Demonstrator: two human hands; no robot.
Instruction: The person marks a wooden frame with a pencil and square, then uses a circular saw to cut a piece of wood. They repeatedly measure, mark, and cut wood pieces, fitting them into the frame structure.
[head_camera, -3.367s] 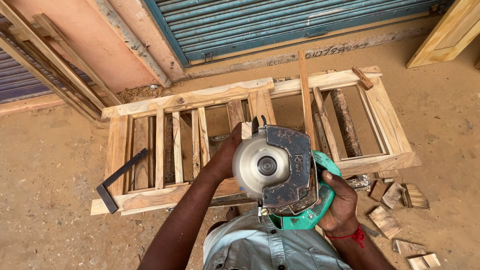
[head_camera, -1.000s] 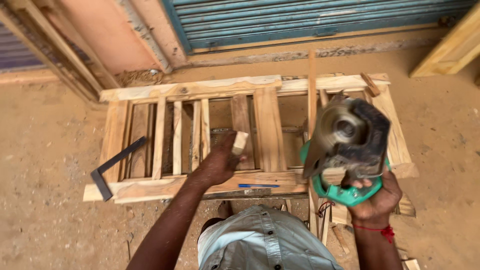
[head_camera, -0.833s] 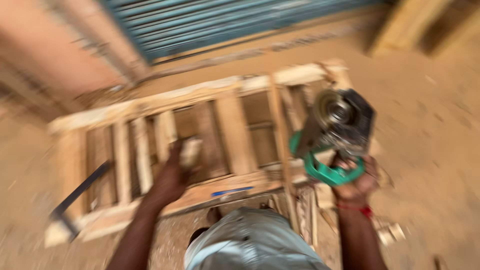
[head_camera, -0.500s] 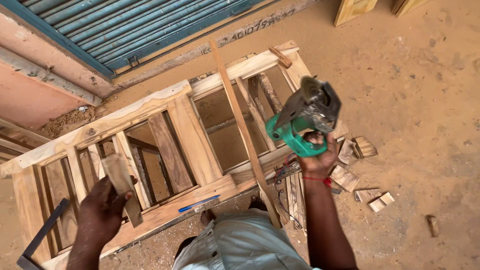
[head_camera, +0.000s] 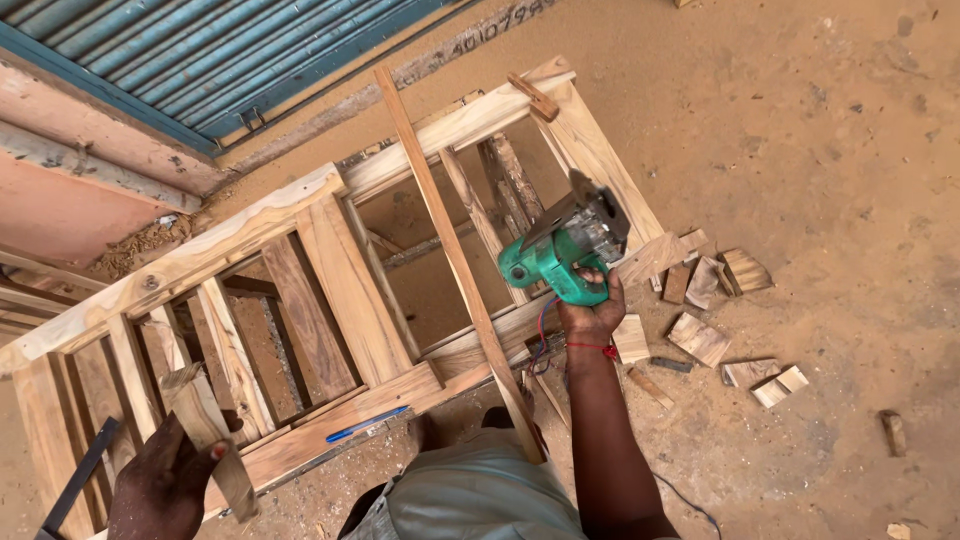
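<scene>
a person's right hand (head_camera: 592, 312) is gripping one green circular saw (head_camera: 566, 247) closed around its handle, above one wooden frame (head_camera: 330, 290); the left hand (head_camera: 165, 480) is clamping one short wood block (head_camera: 205, 432). about ten offcuts (head_camera: 700, 338) are lying right of the saw. since half a second ago, the saw is lower.

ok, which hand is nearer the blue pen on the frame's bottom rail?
Left. The left hand, gripping a short wooden block, sits just left of the blue pen. The right hand, holding the green circular saw, is farther off, up and right of it.
</scene>
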